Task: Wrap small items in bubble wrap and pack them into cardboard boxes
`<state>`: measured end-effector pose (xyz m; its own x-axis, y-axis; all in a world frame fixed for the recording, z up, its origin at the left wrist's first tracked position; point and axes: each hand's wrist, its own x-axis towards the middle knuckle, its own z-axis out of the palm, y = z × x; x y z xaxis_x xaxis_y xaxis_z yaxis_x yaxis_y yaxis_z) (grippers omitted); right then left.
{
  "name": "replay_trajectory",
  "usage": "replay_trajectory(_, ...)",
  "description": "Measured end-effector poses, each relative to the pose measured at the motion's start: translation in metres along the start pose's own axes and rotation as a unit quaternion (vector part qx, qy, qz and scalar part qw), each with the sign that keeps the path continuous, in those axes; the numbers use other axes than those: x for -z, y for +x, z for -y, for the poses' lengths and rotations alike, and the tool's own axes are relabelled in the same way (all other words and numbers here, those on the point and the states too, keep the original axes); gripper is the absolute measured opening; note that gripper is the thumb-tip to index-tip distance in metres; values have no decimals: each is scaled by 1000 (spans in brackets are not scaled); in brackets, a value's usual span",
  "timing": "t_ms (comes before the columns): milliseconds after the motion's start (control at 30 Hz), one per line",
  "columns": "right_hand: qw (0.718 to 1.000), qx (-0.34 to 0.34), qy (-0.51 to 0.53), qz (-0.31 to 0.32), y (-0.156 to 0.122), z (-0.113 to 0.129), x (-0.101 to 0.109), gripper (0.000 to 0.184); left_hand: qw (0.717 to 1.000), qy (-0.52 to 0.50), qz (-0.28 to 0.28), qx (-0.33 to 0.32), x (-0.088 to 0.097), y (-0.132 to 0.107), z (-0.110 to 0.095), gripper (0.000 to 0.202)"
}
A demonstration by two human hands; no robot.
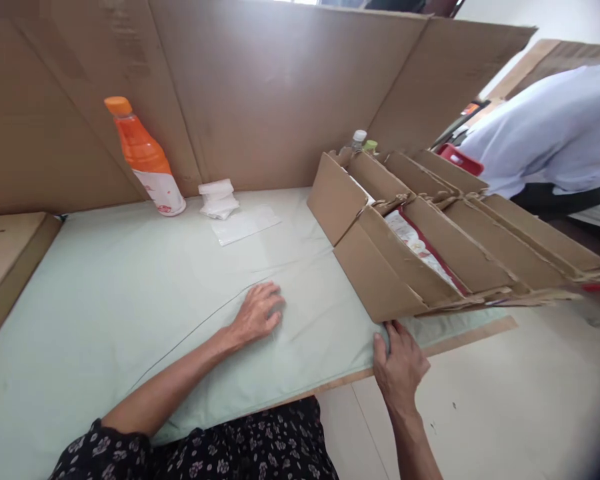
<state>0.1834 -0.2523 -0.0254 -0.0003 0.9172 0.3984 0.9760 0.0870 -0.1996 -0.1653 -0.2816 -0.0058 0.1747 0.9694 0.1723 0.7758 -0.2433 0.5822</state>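
My left hand rests on the pale green cloth covering the table. Its fingers are loosely bent and slightly apart, with nothing in them. Beside it, a thin dark line, perhaps a thread or crease, runs across the cloth. My right hand lies at the table's front edge, thumb apart from the fingers. Its fingertips reach the near lower corner of a divided cardboard box; whether they touch it I cannot tell. One compartment contains a red-edged, white patterned packet.
An orange-capped bottle leans near the cardboard wall. White folded pieces and a flat translucent sheet lie beside it. A cardboard box sits at left. Bottles stand behind the divided box. A person in a pale shirt is at right.
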Motion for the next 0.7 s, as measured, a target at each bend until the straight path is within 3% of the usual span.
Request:
replay_trajectory(100,999,7,30,-33,-7,-2,-10,55,996,48,-42,63,26,23,32,37)
replay_trajectory(200,998,7,43,-37,-6,-5,-11,53,990,95,-48,97,47,57,58,39)
replay_trajectory(367,999,-19,43,-26,-6,0,-7,52,978,153,-30,137,67,107,88,41)
replay_trajectory(467,997,-40,57,-14,-7,3,-1,51,968,178,-50,169,74,119,100,44)
replay_trajectory(567,993,-39,112,-3,-7,-4,22,44,963,192,-65,175,78,110,107,47)
replay_trajectory(700,978,-78,171,-93,11,-14,94,28,960,227,-66,150,79,75,116,52)
